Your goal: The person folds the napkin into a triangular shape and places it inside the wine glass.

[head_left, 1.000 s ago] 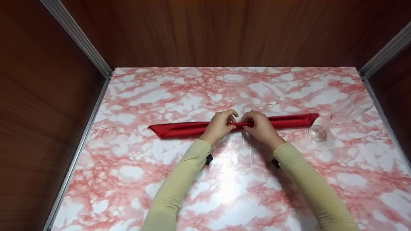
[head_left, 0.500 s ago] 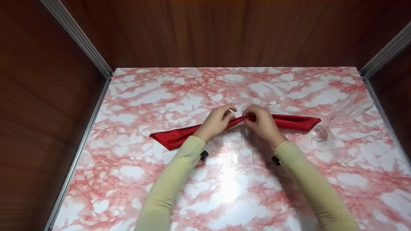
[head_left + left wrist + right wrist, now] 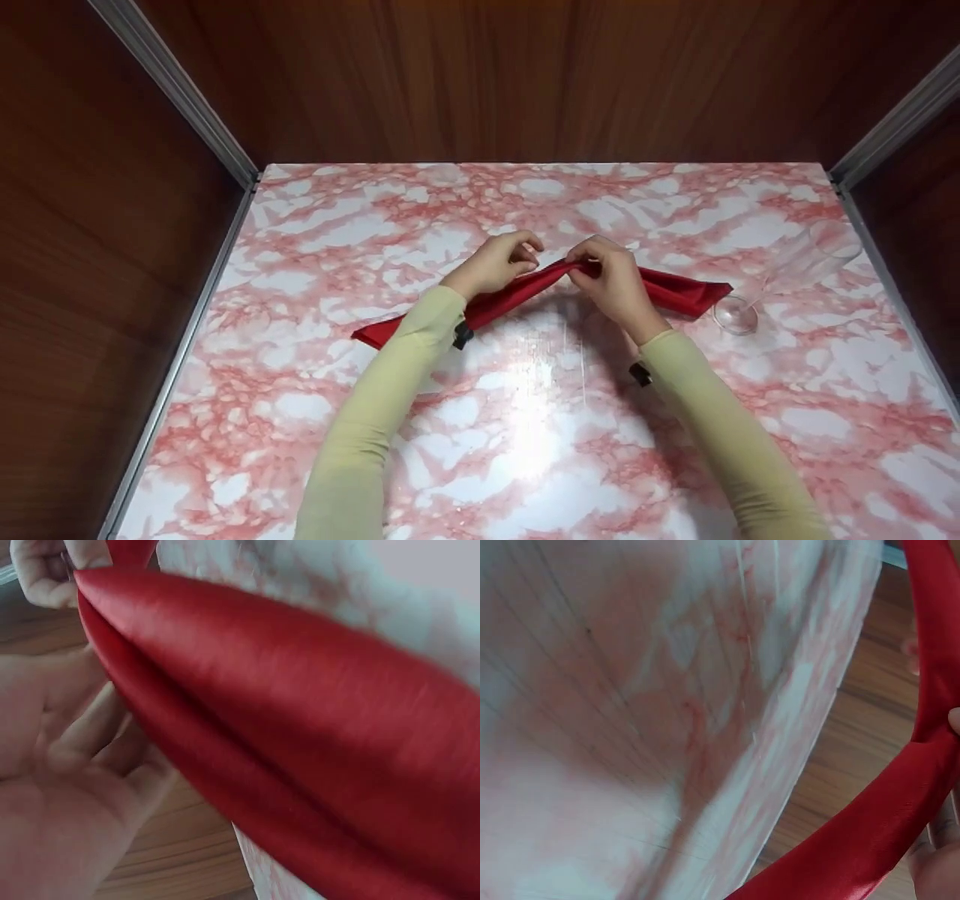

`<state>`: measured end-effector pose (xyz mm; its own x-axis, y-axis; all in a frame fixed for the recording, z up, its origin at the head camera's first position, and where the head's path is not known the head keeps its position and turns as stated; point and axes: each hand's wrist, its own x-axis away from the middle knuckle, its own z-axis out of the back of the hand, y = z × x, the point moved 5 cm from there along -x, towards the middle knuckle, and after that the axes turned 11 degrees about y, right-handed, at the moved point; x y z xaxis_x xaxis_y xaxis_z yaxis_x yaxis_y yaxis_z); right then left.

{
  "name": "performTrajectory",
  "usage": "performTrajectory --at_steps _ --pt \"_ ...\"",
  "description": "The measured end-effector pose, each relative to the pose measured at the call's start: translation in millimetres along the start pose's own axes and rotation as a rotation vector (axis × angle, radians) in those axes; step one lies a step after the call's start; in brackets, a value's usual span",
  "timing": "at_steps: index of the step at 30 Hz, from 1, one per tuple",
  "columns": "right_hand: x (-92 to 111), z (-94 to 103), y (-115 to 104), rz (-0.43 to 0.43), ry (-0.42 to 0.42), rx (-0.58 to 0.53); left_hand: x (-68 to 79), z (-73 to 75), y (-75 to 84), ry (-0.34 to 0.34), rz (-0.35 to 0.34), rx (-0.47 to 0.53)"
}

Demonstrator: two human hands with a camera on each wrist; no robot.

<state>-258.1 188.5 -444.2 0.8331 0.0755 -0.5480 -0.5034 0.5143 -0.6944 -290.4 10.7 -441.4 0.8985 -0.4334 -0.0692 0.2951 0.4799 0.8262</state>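
A folded strip of shiny red cloth (image 3: 517,292) is raised at its middle, both ends sloping down toward the table. My right hand (image 3: 611,277) pinches the strip near its middle between thumb and fingertips. Left of that pinch, my left hand (image 3: 499,262) lies along the far side of the cloth with loosely bent fingers and nothing gripped between them. In the left wrist view the cloth (image 3: 300,705) narrows to a gathered point at the right hand's fingertips (image 3: 90,555), with the left hand (image 3: 67,765) beside it. The left forearm covers part of the strip's left end.
A clear stemmed glass (image 3: 806,255) stands at the right, its round foot (image 3: 736,315) close to the cloth's right end. The marbled red-and-white table (image 3: 300,409) is bounded by brown wood panels (image 3: 480,82) at the back and sides.
The cloth's middle has risen and bent into a peak under the right hand's pinch. My left hand has let go of the middle and shifted left and away from me.
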Motion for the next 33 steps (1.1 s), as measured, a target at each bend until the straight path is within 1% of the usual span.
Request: performTrajectory --at_steps 2,4,7,11,14,18,19,21,24,26,28,30,33 --pt "-0.7 1.4 -1.4 -0.004 0.01 -0.001 -0.5 0.2 -1.6 -0.062 0.028 -0.001" --pt "-1.1 2.8 -2.6 -0.008 0.018 -0.005 -0.5 -0.1 -3.0 -0.106 0.044 0.011" --pt "-1.9 4.5 -3.8 -0.002 0.03 -0.022 -0.6 -1.5 -4.4 -0.137 0.051 0.067" --pt "-3.2 6.6 -5.5 0.014 0.052 -0.053 -1.4 -2.6 -4.5 -0.135 0.069 0.198" --pt "-4.6 7.9 -7.3 0.027 0.068 -0.075 -1.3 -2.4 -3.2 -0.125 0.102 0.309" --pt "-6.1 8.9 -8.9 0.032 0.078 -0.101 0.0 -2.0 -1.3 -0.109 0.15 0.408" --pt "-6.6 9.1 -9.5 0.031 0.08 -0.103 0.1 -2.1 -1.1 -0.105 0.162 0.425" --pt "-7.3 11.5 -19.8 0.03 0.081 -0.107 0.0 -2.9 -1.3 -0.106 0.188 0.459" --pt "-8.5 12.5 -21.1 0.04 0.088 -0.122 -0.4 -3.7 -1.2 -0.122 0.215 0.494" --pt "-9.3 13.6 -22.3 0.051 0.099 -0.128 -0.5 -3.4 -0.3 -0.134 0.215 0.504" --pt "-10.6 13.2 -15.3 0.059 0.119 -0.135 0.0 -2.2 1.8 -0.14 0.212 0.517" --pt "-11.9 16.0 -21.2 0.065 0.147 -0.13 0.4 -1.0 5.4 -0.135 0.2 0.533" --pt "-14.3 22.6 -36.3 0.081 0.194 -0.115 0.2 1.8 13.8 -0.102 0.167 0.56"
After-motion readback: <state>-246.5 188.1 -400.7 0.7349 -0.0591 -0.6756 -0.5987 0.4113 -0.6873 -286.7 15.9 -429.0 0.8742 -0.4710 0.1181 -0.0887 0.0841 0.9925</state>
